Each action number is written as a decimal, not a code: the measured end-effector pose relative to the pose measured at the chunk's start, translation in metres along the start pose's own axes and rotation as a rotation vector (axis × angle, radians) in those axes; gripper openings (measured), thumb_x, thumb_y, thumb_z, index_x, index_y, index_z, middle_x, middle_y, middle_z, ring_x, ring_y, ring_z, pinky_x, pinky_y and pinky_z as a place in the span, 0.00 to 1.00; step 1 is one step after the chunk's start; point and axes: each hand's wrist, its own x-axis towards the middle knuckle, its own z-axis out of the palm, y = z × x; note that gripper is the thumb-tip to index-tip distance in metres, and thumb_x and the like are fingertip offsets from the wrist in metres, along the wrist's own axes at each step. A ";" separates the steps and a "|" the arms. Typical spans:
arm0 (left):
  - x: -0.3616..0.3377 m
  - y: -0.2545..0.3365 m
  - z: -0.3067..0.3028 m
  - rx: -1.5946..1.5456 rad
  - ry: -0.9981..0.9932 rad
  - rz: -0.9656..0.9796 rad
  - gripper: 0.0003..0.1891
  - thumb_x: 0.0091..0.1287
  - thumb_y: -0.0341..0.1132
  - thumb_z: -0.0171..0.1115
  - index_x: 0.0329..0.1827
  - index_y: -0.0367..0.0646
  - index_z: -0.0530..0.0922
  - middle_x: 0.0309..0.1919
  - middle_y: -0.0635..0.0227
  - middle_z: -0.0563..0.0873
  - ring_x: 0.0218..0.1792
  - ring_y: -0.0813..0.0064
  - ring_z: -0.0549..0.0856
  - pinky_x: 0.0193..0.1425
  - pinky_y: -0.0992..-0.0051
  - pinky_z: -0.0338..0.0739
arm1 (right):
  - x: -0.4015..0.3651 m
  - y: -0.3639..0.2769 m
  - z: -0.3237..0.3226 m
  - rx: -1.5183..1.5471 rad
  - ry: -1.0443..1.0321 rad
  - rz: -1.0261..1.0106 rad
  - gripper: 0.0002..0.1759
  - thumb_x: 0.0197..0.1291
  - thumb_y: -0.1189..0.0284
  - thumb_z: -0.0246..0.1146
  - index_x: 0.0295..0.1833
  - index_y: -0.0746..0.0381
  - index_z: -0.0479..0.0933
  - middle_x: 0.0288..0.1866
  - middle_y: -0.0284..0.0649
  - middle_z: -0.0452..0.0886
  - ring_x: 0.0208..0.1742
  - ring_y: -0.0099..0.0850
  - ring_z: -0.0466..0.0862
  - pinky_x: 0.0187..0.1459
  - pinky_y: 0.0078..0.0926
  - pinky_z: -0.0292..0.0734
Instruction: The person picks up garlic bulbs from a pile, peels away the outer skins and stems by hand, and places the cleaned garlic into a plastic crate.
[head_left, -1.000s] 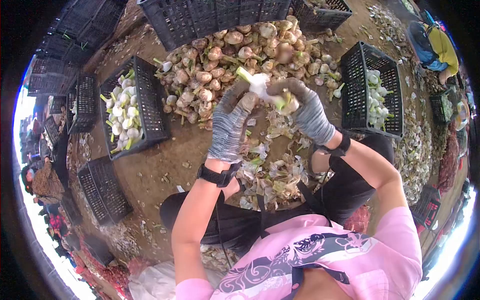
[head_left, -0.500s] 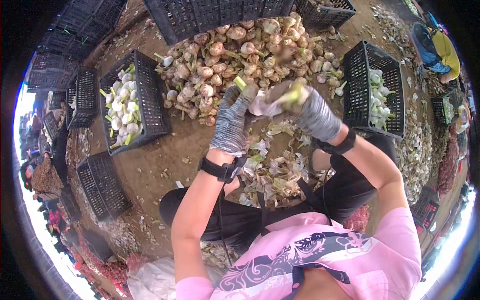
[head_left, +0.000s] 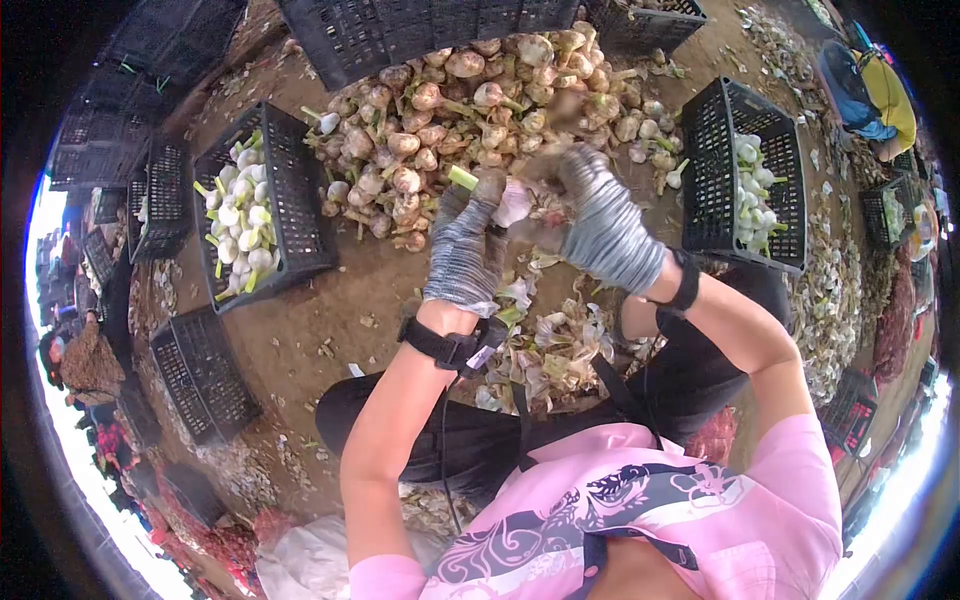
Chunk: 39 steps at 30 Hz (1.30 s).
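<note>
A garlic bulb (head_left: 513,203) with pinkish skin is gripped in my left hand (head_left: 462,245), its cut green stem (head_left: 463,178) poking out past the fingers. My right hand (head_left: 612,220) is just to the right of the bulb, fingers curled. Its fingertips are blurred, and what they pinch by the bulb's root end cannot be made out. Both hands wear grey striped gloves. Beyond them lies a big heap of unpeeled garlic (head_left: 405,143). Stripped garlic skins (head_left: 555,345) are piled below the hands, between the legs.
Black crates of white trimmed garlic stand at left (head_left: 300,200) and right (head_left: 708,180). A large black crate (head_left: 420,40) sits behind the heap, with another crate (head_left: 205,375) at lower left. A person in a yellow garment (head_left: 887,95) is at far right.
My right hand has swung from above the bulb to its right side, and the loose pale skin stretched between the hands no longer shows. My left hand has shifted slightly left with the bulb.
</note>
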 end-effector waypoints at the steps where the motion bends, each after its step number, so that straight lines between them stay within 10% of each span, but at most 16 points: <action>1: -0.003 -0.001 0.004 0.002 -0.002 -0.005 0.10 0.60 0.32 0.61 0.43 0.43 0.74 0.35 0.70 0.80 0.34 0.79 0.82 0.35 0.80 0.80 | 0.000 0.001 0.004 -0.002 0.003 0.005 0.25 0.41 0.69 0.67 0.47 0.67 0.71 0.41 0.52 0.74 0.42 0.47 0.76 0.42 0.37 0.73; 17: -0.011 -0.004 -0.007 0.078 -0.114 -0.066 0.11 0.57 0.32 0.65 0.42 0.43 0.78 0.38 0.69 0.82 0.39 0.77 0.82 0.41 0.81 0.79 | -0.004 0.050 0.002 -0.106 -0.175 0.330 0.15 0.44 0.70 0.62 0.38 0.66 0.73 0.27 0.52 0.78 0.31 0.47 0.79 0.31 0.38 0.74; 21: -0.008 -0.006 -0.013 0.004 -0.174 -0.059 0.10 0.58 0.31 0.63 0.43 0.41 0.77 0.39 0.67 0.82 0.39 0.76 0.82 0.41 0.81 0.80 | -0.014 0.049 0.003 -0.110 -0.246 0.127 0.12 0.45 0.70 0.59 0.38 0.64 0.76 0.29 0.50 0.78 0.34 0.46 0.79 0.34 0.39 0.74; 23: -0.009 0.002 -0.008 -0.053 -0.165 -0.076 0.10 0.59 0.31 0.61 0.43 0.41 0.76 0.39 0.66 0.82 0.40 0.76 0.82 0.41 0.81 0.80 | -0.025 0.062 0.006 -0.251 -0.627 -0.065 0.12 0.46 0.70 0.59 0.37 0.63 0.76 0.28 0.49 0.78 0.34 0.46 0.79 0.34 0.38 0.74; 29: -0.010 0.024 -0.007 0.057 -0.185 0.002 0.09 0.63 0.30 0.56 0.45 0.40 0.75 0.40 0.66 0.81 0.41 0.74 0.82 0.44 0.77 0.80 | -0.026 0.049 0.001 -0.278 -0.629 -0.165 0.16 0.49 0.69 0.59 0.43 0.65 0.73 0.33 0.49 0.78 0.35 0.47 0.78 0.35 0.38 0.74; 31: -0.005 0.016 -0.012 0.032 -0.163 -0.001 0.10 0.63 0.30 0.56 0.46 0.40 0.75 0.41 0.66 0.81 0.43 0.74 0.81 0.47 0.76 0.78 | -0.008 0.019 -0.014 0.036 -0.176 0.115 0.18 0.49 0.69 0.60 0.46 0.65 0.72 0.34 0.48 0.78 0.38 0.43 0.80 0.37 0.35 0.75; 37: -0.010 0.000 -0.004 0.551 -0.126 0.353 0.08 0.64 0.31 0.56 0.45 0.42 0.75 0.39 0.71 0.80 0.38 0.80 0.78 0.43 0.80 0.73 | -0.011 0.005 -0.012 0.336 -0.056 0.190 0.10 0.54 0.75 0.58 0.43 0.65 0.72 0.37 0.43 0.78 0.38 0.32 0.80 0.40 0.26 0.77; 39: -0.013 0.006 0.004 0.432 -0.220 0.340 0.09 0.63 0.31 0.58 0.45 0.42 0.75 0.39 0.70 0.80 0.39 0.78 0.79 0.42 0.79 0.75 | -0.007 0.035 -0.012 1.232 -0.155 0.590 0.09 0.56 0.74 0.57 0.42 0.65 0.73 0.36 0.38 0.78 0.39 0.28 0.80 0.40 0.24 0.76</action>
